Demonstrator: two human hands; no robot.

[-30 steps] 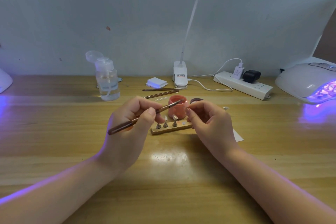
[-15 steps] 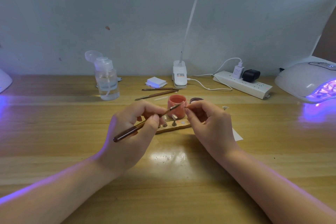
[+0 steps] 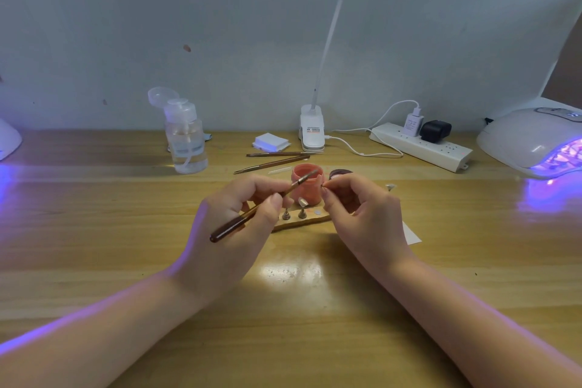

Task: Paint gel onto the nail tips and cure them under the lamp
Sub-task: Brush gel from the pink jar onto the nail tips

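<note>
The left hand [image 3: 234,224] pinches the brush [image 3: 264,204], bristles over the gel pot [image 3: 307,186]; the right hand [image 3: 362,214] pinches something tiny. Load lightly, steadying wrists on the tabletop [image 3: 126,230].

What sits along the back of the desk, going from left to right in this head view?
Clear pump bottle → small white pad stack → desk lamp's clip base → white power strip → glowing curing lamp.
</note>
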